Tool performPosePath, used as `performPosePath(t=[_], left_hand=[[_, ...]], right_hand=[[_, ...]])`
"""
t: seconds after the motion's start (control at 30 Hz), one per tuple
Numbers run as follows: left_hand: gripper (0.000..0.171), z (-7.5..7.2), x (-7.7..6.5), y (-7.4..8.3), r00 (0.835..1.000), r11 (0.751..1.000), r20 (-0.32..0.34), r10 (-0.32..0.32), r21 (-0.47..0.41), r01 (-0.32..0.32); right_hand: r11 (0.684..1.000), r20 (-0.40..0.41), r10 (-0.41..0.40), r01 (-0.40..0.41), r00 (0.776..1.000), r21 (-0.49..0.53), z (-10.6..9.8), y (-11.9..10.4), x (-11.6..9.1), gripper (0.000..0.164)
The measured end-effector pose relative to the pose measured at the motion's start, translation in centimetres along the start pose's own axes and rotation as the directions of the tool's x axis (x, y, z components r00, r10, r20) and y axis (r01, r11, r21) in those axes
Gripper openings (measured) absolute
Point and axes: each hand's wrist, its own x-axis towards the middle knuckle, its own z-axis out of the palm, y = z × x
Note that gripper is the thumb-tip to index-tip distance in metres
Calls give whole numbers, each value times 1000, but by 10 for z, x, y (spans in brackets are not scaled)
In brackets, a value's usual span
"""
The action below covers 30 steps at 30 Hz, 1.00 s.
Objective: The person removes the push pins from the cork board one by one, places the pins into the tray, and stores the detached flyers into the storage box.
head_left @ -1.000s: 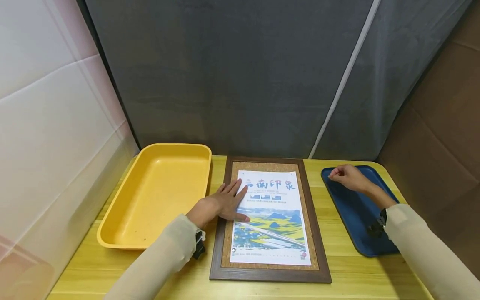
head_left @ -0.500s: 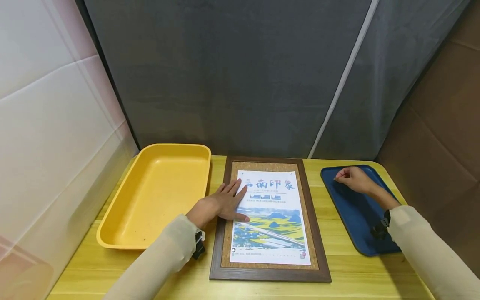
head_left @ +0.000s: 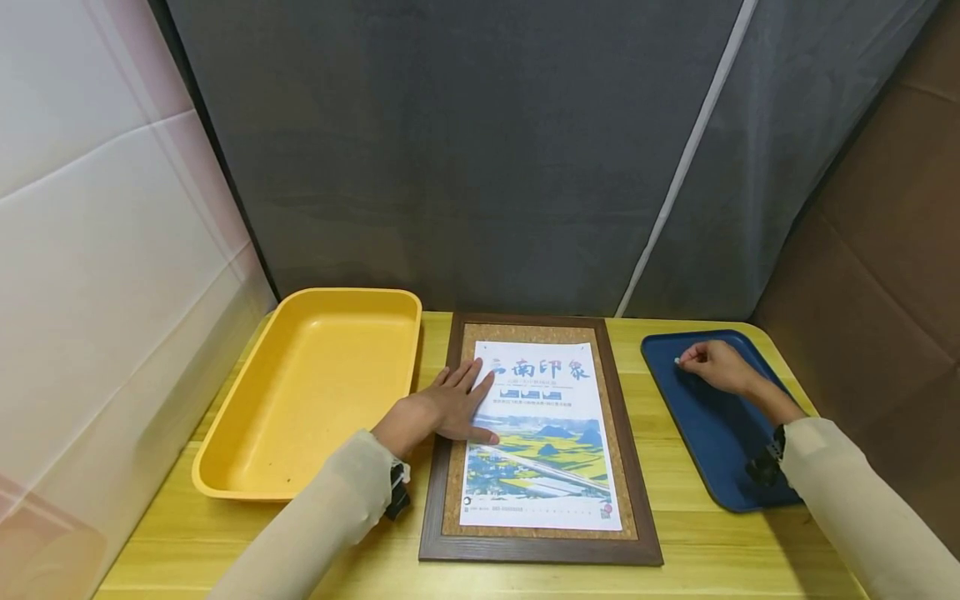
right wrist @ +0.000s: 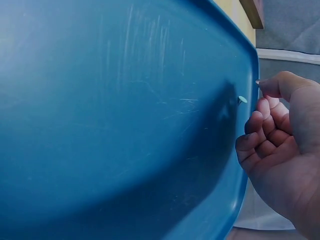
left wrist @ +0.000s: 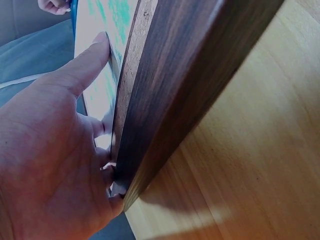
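A printed landscape poster (head_left: 555,467) lies on a wood-framed corkboard (head_left: 540,547), with small pins at its two upper corners. My left hand (head_left: 453,408) presses flat on the poster's left side, fingers spread; the left wrist view shows its palm (left wrist: 45,145) beside the brown frame (left wrist: 165,75). Above the blue tray (head_left: 712,433), my right hand (head_left: 718,367) pinches a tiny whitish thumbtack (head_left: 677,361) between thumb and forefinger, mostly covered by the fingertips. Another pale-green thumbtack (right wrist: 242,99) appears near the tray's far edge in the right wrist view, apart from the fingers.
A deep yellow tray (head_left: 309,295) stands left of the corkboard on the wooden table (head_left: 660,542). A dark grey curtain (head_left: 450,167) closes the back; a white sheet (head_left: 112,275) hangs at left and a brown one (head_left: 885,275) at right.
My right hand has shifted slightly right and nearer over the blue tray, its fingertips still pinched. The left hand, poster and corkboard have stayed put.
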Motion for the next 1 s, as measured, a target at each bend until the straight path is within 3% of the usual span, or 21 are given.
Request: performPosePath(t=[0.43, 0.7, 1.0], left_hand=[[112, 2, 3, -1, 1000, 1000, 12, -13, 13, 13], [118, 11, 14, -9, 1000, 1000, 2, 1, -8, -1], [115, 2, 2, -1, 1000, 1000, -6, -2, 4, 2]], right_hand=[[1000, 35, -9, 9, 999, 17, 6, 7, 0, 17], [1000, 37, -23, 22, 999, 15, 9, 7, 0, 14], [999, 39, -31, 31, 999, 13, 9, 7, 0, 14]])
